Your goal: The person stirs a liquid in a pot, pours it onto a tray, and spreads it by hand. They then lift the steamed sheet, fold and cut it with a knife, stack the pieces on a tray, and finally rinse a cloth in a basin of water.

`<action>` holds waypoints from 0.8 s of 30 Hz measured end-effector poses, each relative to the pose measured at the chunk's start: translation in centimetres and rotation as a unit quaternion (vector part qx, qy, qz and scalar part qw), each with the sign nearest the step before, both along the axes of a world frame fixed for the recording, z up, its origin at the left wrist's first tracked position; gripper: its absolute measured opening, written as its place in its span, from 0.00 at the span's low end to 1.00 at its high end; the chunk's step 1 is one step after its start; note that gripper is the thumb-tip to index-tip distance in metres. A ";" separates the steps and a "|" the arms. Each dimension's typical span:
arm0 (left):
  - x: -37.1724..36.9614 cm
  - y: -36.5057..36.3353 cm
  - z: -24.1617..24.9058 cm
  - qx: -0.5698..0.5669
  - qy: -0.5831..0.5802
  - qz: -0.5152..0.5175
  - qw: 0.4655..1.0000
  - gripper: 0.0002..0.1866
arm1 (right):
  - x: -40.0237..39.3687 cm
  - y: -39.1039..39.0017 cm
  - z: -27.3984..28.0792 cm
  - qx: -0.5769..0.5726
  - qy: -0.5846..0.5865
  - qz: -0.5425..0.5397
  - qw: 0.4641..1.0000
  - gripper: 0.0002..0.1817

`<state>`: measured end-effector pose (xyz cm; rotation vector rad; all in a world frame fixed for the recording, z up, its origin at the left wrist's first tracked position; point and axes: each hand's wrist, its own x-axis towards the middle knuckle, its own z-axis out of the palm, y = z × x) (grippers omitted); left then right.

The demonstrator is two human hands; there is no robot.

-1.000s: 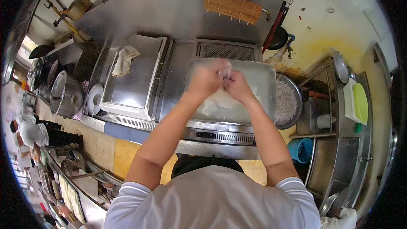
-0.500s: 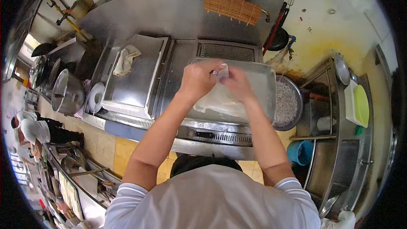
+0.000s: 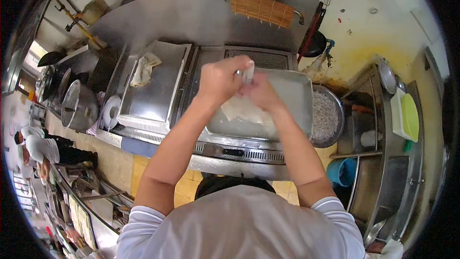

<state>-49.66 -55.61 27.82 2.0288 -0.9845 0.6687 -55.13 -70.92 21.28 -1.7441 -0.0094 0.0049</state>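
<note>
Left hand [image 3: 218, 80]: curled, gripping small pale piece [image 3: 249, 72] over tray [image 3: 310, 105], presumably so drips fall inside. Right hand [image 3: 261, 94]: blurred beside it, grip unclear. Bowl [image 3: 341, 116]: adjoining tray, likely for reach.

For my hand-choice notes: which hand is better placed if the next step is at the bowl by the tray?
Right, probably: the right hand is nearer the bowl; the left hand is farther left, gripping a pale piece.

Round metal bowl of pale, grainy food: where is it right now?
In the head view, the round metal bowl sits on the right, just past the right end of the rectangular see-through tray and left of the metal shelving.
</note>
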 end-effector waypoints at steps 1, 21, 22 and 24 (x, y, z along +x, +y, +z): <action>0.2 0.3 1.0 -0.020 -0.014 0.000 1.000 0.15 | -0.4 0.6 0.5 0.005 0.077 0.035 0.996 0.12; 2.7 9.2 -5.0 -0.091 0.077 0.225 0.967 0.08 | -7.1 -8.6 -17.2 -0.337 0.093 -0.137 0.927 0.12; 2.5 9.8 -9.4 -0.066 0.133 0.199 0.969 0.10 | -8.2 -8.1 -17.1 -0.398 0.038 -0.141 0.905 0.12; -0.3 8.7 -15.7 0.001 0.242 0.135 0.961 0.06 | -9.3 -7.8 -16.7 -0.517 -0.082 -0.148 0.839 0.13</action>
